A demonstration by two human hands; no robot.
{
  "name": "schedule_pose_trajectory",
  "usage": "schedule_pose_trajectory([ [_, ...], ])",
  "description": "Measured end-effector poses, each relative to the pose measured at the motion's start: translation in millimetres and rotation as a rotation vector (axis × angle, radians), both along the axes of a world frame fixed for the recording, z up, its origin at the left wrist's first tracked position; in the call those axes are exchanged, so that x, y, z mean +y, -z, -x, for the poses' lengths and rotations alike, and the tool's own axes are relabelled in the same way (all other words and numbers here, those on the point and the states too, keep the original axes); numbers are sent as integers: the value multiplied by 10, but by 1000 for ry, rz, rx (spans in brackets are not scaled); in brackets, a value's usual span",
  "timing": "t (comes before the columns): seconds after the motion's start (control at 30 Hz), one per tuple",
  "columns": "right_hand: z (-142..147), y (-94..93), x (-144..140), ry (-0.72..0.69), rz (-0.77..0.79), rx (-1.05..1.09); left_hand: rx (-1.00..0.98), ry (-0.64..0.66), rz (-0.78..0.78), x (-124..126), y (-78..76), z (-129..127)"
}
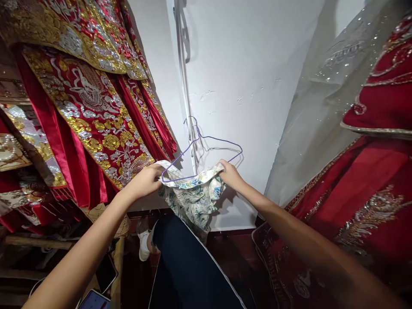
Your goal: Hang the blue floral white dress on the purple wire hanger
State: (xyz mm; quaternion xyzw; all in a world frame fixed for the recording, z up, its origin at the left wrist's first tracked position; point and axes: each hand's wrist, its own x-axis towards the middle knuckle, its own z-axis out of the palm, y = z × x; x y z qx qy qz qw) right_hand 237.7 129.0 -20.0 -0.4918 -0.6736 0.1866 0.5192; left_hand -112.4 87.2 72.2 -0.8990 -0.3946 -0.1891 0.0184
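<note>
A white garment with a blue and green floral print [193,199] hangs between my hands, its upper edge spread wide. My left hand [146,180] is closed on the left end of that edge, close to the lower left corner of a purple wire hanger [222,139]. On the other side, my right hand [229,174] pinches the right end of the edge. The hanger's left corner lies at the garment's opening, while its right corner sticks up above the cloth. Its hook is up by a metal pole [183,64]; whether it hangs on the pole I cannot tell.
Red costumes with gold and silver embroidery [111,124] hang at left. A red beaded dress [370,193] and sheer sparkling veil [309,107] stand at right. A white wall [251,56] is ahead. At lower left are a wooden frame [117,266] and a lit phone [94,300].
</note>
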Motion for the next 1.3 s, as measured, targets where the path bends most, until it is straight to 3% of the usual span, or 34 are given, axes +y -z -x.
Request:
schedule_pose_trajectory([
  [0.13,-6,-36,10,10,13,41,52,-75,-56,-103,195,155],
  [0.2,33,-47,-5,-6,16,68,11,-83,-71,-167,218,199],
  [0.27,121,-36,-52,-32,19,98,-65,-72,-110,-209,138,162],
  [0.37,355,21,-179,-71,22,156,-203,-53,-193,-156,-104,-39],
  [0.47,636,63,-338,-91,13,209,-256,-58,-224,87,-290,-263],
  [0.57,771,2,-478,-156,-9,232,-269,-73,-198,412,-292,-348],
  [0.67,610,-149,-578,-250,-29,245,-289,-29,-163,671,-185,-295],
  [0.8,50,-355,-576,-58,-51,399,-222,23,-164,812,-86,-223],
  [0.9,-340,-489,-464,-6,109,422,-211,38,-190,821,-54,-225],
  [1.0,-554,-645,-416,17,276,279,-269,-35,-204,773,0,-197],
  [1.1,-649,-865,-522,-161,336,56,-348,-133,-189,683,45,-133],
  [1.2,-683,-1110,-654,-378,424,-103,-443,-206,-203,599,-9,-146],
  [1.3,-584,-1211,-678,-475,527,-7,-511,-189,-194,559,-128,-333],
])
